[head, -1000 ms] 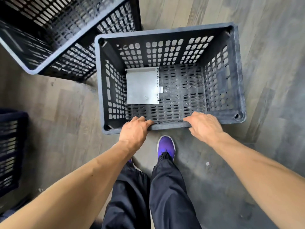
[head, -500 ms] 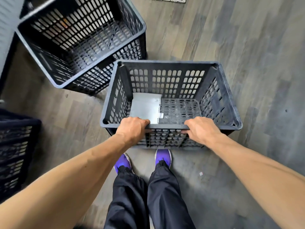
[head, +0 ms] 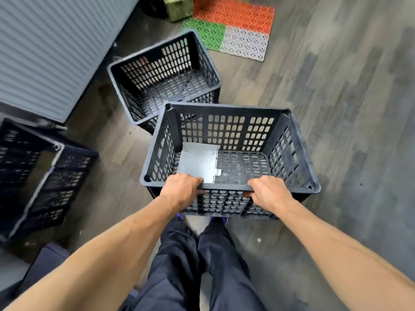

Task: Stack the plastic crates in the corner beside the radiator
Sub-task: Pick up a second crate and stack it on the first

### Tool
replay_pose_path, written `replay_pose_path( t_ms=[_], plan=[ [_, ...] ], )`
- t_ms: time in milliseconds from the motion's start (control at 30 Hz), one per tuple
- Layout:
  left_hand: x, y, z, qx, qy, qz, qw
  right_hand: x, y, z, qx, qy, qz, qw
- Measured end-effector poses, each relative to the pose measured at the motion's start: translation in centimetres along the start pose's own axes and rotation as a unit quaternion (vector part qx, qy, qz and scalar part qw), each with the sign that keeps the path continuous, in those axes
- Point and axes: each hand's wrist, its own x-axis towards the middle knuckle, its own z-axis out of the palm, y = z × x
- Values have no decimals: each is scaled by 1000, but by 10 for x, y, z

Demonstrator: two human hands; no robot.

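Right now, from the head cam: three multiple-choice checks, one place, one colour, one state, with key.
1. Where is the grey sheet?
A. In the held crate, on the left part of its floor
B. In that crate, on the right part of its floor
C. Outside it, on the bare wood

2. The floor mat has tiles of which colours?
A. Blue and yellow
B. Orange, green and white
C. All black

3. What are the left hand and the right hand doing?
A. Both are open, off the crate
B. Only the left hand grips it
C. Both grip its near rim

Key:
1 A: the sheet covers the left part of the perforated floor.
2 B: three such patches show at the top of the view.
3 C: fingers of both hands curl over the near rim.
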Motion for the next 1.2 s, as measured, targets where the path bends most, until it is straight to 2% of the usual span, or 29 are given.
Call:
replay_pose_path(
  t_ms=[400,867,1200],
  plan=[
    [-149,-43,-75,-47,103,-117,987,-36,-103,-129,-111,50,-113,986],
    [-342,-179,-53,-142,215,-261,930,-20,-347,-209,-211,87,-279,933],
    [-439,-259,-21,-153,181,-379,894,3,-502,-216,-241,87,-359,897]
  ],
)
